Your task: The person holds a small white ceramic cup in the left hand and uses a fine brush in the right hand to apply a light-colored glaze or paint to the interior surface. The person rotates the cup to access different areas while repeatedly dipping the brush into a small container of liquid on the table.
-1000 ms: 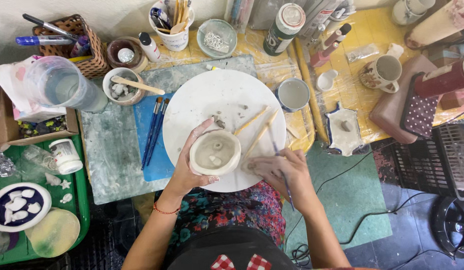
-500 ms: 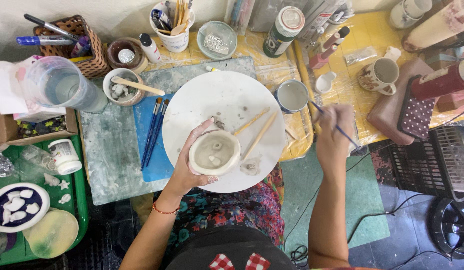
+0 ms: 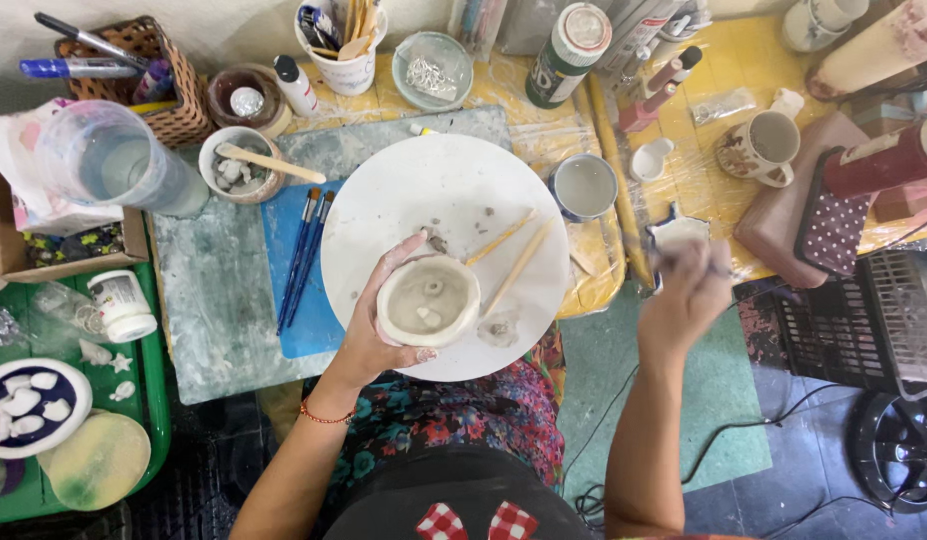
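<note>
**Pale clay cup in hand over round white board**

Small, thick-walled cup of wet grey clay (image 3: pixel 429 300), matt and lumpy, two small clay bits inside. Left hand (image 3: pixel 376 335) cups it from the side, fingers wrapped round the wall, above the near edge of the round white board (image 3: pixel 404 190). Two wooden sticks (image 3: pixel 512 258) lie on the board beside it. Right hand (image 3: pixel 687 300) is blurred, closed round a thin tool hard to make out, just by a small white dish (image 3: pixel 678 230). Two blue-handled brushes (image 3: pixel 306 255) on a blue mat (image 3: pixel 284 330).
</note>
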